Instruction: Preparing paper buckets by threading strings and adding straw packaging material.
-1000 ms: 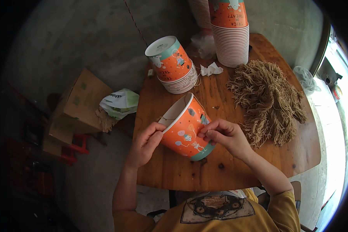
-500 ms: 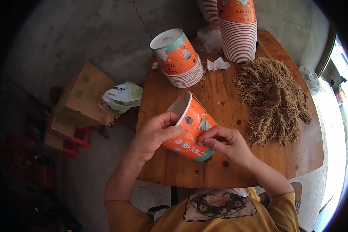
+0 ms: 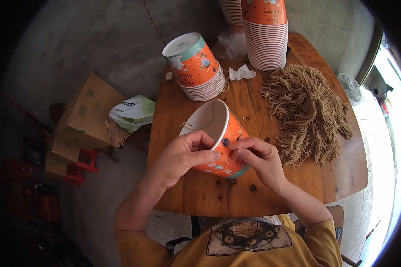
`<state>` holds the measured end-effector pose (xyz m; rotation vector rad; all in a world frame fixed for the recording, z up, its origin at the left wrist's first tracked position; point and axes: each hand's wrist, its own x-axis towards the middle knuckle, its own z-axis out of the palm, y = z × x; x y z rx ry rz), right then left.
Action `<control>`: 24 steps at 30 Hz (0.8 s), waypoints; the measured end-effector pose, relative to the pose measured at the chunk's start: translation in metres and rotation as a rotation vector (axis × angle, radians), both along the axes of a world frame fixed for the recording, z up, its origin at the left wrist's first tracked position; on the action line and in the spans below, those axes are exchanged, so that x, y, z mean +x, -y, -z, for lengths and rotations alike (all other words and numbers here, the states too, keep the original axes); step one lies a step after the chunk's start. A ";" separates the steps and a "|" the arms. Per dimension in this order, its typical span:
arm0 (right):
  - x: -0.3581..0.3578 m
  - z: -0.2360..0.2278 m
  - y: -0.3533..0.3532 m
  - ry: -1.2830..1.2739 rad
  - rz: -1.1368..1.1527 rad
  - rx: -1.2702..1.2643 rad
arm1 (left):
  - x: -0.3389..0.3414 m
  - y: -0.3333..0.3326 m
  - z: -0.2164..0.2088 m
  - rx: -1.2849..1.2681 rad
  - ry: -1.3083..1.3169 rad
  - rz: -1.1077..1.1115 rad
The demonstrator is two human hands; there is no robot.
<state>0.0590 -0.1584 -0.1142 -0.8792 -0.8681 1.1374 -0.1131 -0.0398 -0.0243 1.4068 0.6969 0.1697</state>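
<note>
An orange paper bucket (image 3: 233,131) with Halloween drawings and a teal base band is tilted in front of me, its white inside showing. My left hand (image 3: 182,155) grips its near rim, thumb outside and fingers reaching in. A thin tan cord (image 3: 213,116) crosses the bucket's mouth, with a knotted end by the left side of the rim. It passes over the far rim and down the outer wall toward my right hand (image 3: 262,159). The thumb and forefinger there are pinched together on the cord against the bucket's side; the fingertips partly hide it.
Upside-down nested buckets (image 3: 194,66) stand beyond the bucket, with a taller stack (image 3: 265,46) behind to the right. A heap of tan cords (image 3: 305,115) covers the table's right side. Crumpled white paper (image 3: 242,72) lies between. Cardboard boxes (image 3: 87,111) and a plastic bag (image 3: 133,111) are off the left edge.
The bucket has turned so more of its inside and the cord's knot show. My right hand has moved up its side, closer to the rim. The whole view has shifted slightly.
</note>
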 end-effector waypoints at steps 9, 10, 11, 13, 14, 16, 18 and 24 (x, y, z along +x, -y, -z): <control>0.008 -0.001 -0.002 0.565 0.192 0.221 | 0.010 0.004 -0.001 -0.020 -0.021 0.034; 0.011 -0.002 0.000 0.566 0.192 0.221 | 0.010 0.005 -0.001 -0.023 -0.026 0.037; 0.014 -0.004 0.002 0.694 0.168 0.308 | 0.011 0.005 0.000 -0.024 -0.025 0.039; 0.019 -0.009 0.008 0.824 0.145 0.392 | 0.012 0.004 0.002 -0.002 -0.001 0.063; 0.020 -0.012 0.011 0.851 0.164 0.360 | 0.012 0.005 0.002 -0.003 -0.001 0.065; 0.022 -0.012 0.012 0.878 0.186 0.324 | 0.013 0.006 0.003 -0.016 0.000 0.062; 0.025 -0.011 0.013 0.737 0.258 0.270 | 0.017 0.008 0.003 -0.010 0.008 0.078; 0.022 -0.023 0.023 0.701 0.264 0.072 | 0.021 0.011 0.002 0.004 -0.012 0.076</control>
